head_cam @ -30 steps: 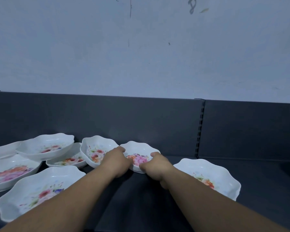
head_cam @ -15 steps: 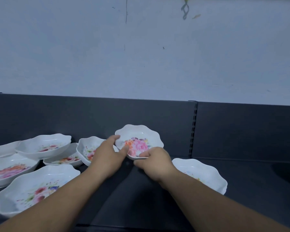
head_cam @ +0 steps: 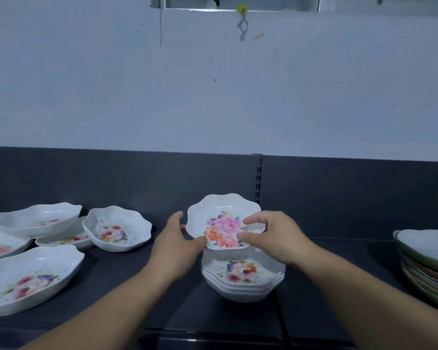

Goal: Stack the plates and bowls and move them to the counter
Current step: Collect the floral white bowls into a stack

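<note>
The small floral bowl (head_cam: 221, 223), half a second ago low beside the left dishes (head_cam: 118, 229), now tilts just above the bowl stack (head_cam: 243, 279) at frame centre, right hand (head_cam: 276, 238) pinching its right rim, left hand (head_cam: 177, 246) spread-fingered with thumb at its lower-left edge, bare shelf (head_cam: 339, 269) either side.

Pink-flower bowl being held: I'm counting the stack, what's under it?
A stack of white floral bowls on the dark shelf. Its far rim is covered by the held bowl and the right hand.
</note>
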